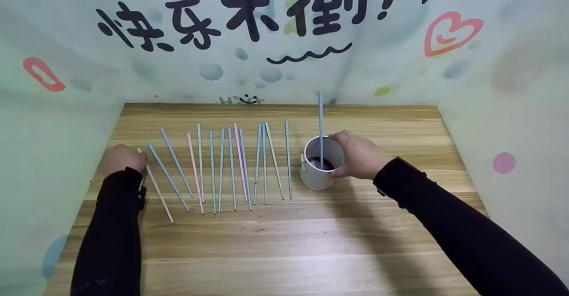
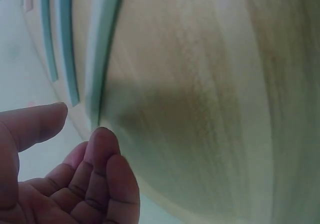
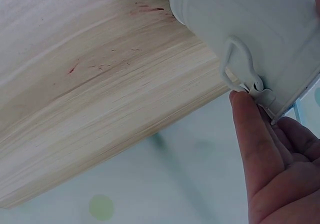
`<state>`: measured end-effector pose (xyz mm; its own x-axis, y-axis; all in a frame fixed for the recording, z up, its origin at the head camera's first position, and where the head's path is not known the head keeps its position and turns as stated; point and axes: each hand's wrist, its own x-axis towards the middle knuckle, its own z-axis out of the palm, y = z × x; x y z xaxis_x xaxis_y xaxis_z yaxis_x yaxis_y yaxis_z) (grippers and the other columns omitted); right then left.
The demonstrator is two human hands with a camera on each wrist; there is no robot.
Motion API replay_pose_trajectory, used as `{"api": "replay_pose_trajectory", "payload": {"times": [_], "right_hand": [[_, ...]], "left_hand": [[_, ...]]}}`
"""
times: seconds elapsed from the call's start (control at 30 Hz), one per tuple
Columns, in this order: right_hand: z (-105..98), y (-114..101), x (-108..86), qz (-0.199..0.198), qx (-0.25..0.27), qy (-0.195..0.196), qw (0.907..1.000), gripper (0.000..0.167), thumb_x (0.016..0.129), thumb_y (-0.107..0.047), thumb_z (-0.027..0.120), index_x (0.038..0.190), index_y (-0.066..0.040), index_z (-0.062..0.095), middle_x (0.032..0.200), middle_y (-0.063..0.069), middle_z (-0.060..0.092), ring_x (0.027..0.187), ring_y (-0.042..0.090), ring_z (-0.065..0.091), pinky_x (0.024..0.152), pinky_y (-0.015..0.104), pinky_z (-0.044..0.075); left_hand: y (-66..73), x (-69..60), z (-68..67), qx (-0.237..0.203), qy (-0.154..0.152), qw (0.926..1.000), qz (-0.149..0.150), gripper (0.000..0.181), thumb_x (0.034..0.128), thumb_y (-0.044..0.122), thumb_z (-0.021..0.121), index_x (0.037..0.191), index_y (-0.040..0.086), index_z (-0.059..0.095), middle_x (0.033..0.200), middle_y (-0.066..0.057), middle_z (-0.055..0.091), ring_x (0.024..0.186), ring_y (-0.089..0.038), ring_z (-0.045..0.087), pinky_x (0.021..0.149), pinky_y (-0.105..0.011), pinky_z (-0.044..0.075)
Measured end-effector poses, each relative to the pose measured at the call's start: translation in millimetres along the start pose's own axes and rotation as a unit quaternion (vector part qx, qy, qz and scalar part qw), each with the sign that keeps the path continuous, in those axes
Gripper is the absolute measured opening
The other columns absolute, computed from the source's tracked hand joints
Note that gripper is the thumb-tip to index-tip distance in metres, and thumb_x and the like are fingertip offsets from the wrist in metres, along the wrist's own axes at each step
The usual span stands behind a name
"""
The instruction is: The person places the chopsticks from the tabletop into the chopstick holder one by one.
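Left arm [image 1: 106, 238] runs nearly straight up from bottom edge, lower left of head view, dark-sleeved. Left hand [image 1: 122, 159] at mid-left, back of hand up. Left wrist view: thumb [image 2: 40, 125] straight out from left edge, clear of the loosely curled fingers [image 2: 122, 184], lower left. Right arm [image 1: 449, 220] cuts in diagonally from lower right corner, also dark-sleeved. Right hand [image 1: 358, 156] right of centre, gripping. Right wrist view: one digit [image 3: 255, 139] points up, lower right, others bent beside it.
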<state>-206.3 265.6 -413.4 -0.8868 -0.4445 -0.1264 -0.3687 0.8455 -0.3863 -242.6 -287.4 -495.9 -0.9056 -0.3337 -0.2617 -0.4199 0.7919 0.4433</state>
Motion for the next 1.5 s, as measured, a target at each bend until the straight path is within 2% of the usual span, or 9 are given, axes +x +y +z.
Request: {"api": "replay_pose_trajectory", "payload": {"times": [0.17,0.5,0.6,0.77,1.0,1.1,1.2,1.43,1.5], "right_hand": [[-0.3,-1.9,1.5,0.003,-0.003,-0.004,1.0,0.089,0.077,-0.024,0.099,0.145,0.011,0.054,0.136,0.026,0.063,0.119,0.045,0.067,0.104,0.058,0.057],[1.3,0.5,1.4,0.004,-0.003,-0.003,1.0,0.089,0.077,-0.025,0.099,0.145,0.011,0.054,0.136,0.026,0.064,0.12,0.044,0.067,0.105,0.057,0.057],[1.3,0.3,1.4,0.002,-0.004,0.001,1.0,0.087,0.077,-0.024,0.099,0.144,0.01,0.055,0.134,0.026,0.064,0.119,0.044,0.067,0.104,0.057,0.057],[2.2,0.4,0.5,-0.001,0.0,0.004,1.0,0.087,0.077,-0.023,0.099,0.144,0.01,0.055,0.135,0.026,0.063,0.12,0.044,0.067,0.105,0.057,0.057],[2.4,1.8,0.3,-0.004,-0.011,0.007,0.9999,0.09,0.076,-0.026,0.1,0.145,0.011,0.055,0.134,0.026,0.063,0.118,0.044,0.068,0.103,0.057,0.057],[2.9,3.2,0.2,-0.008,-0.011,0.011,0.9999,0.088,0.076,-0.025,0.1,0.144,0.01,0.056,0.133,0.026,0.064,0.118,0.043,0.068,0.103,0.057,0.058],[2.7,3.1,0.8,-0.011,-0.01,0.012,0.9998,0.087,0.076,-0.024,0.1,0.142,0.01,0.056,0.132,0.025,0.064,0.117,0.043,0.068,0.103,0.057,0.058],[0.9,0.8,1.1,0.0,-0.005,0.002,1.0,0.09,0.077,-0.025,0.1,0.145,0.01,0.054,0.136,0.026,0.064,0.12,0.045,0.068,0.104,0.058,0.057],[0.5,0.8,1.4,0.004,-0.005,-0.002,1.0,0.091,0.077,-0.025,0.1,0.147,0.01,0.054,0.138,0.026,0.064,0.122,0.045,0.067,0.105,0.057,0.056]], "left_hand": [[-0.8,0.4,2.5,0.023,0.001,0.9997,0.002,0.046,0.1034,0.019,0.055,0.059,0.008,0.052,0.06,-0.006,0.055,0.06,-0.021,0.052,0.055,-0.031,0.044],[3.8,3.3,7.4,0.014,0.008,0.9998,0.011,0.041,0.0997,0.012,0.053,0.06,0.01,0.046,0.062,-0.004,0.051,0.06,-0.02,0.049,0.054,-0.03,0.042],[3.3,5.0,8.1,0.015,0.012,0.9998,0.011,0.038,0.0988,0.011,0.053,0.061,0.009,0.048,0.065,-0.006,0.052,0.063,-0.022,0.05,0.055,-0.031,0.043],[-4.4,17.7,15.1,0.019,0.018,0.9997,-0.002,0.035,0.098,0.011,0.055,0.064,0.005,0.053,0.069,-0.01,0.058,0.065,-0.025,0.053,0.057,-0.033,0.047],[-10.6,29.9,19.6,0.007,0.005,0.9997,-0.022,0.027,0.098,0.01,0.056,0.076,-0.004,0.065,0.088,-0.021,0.069,0.072,-0.027,0.059,0.061,-0.035,0.052],[-12.1,33.5,21.5,0.017,0.009,0.9995,-0.024,0.027,0.0958,0.01,0.056,0.075,-0.004,0.065,0.087,-0.021,0.069,0.072,-0.027,0.059,0.06,-0.034,0.052],[-12.7,33.3,20.0,0.007,0.002,0.9996,-0.026,0.027,0.0953,0.008,0.056,0.073,-0.004,0.065,0.085,-0.021,0.069,0.072,-0.027,0.059,0.062,-0.036,0.052],[-29.5,50.3,27.1,0.002,0.0,0.9998,-0.021,0.032,0.0936,0.009,0.057,0.063,0.003,0.061,0.072,-0.012,0.063,0.066,-0.025,0.057,0.056,-0.033,0.048],[-27.3,46.2,23.7,-0.009,0.0,0.9997,-0.021,0.031,0.0946,0.009,0.057,0.064,0.002,0.062,0.072,-0.012,0.063,0.066,-0.025,0.057,0.056,-0.032,0.048]]}}
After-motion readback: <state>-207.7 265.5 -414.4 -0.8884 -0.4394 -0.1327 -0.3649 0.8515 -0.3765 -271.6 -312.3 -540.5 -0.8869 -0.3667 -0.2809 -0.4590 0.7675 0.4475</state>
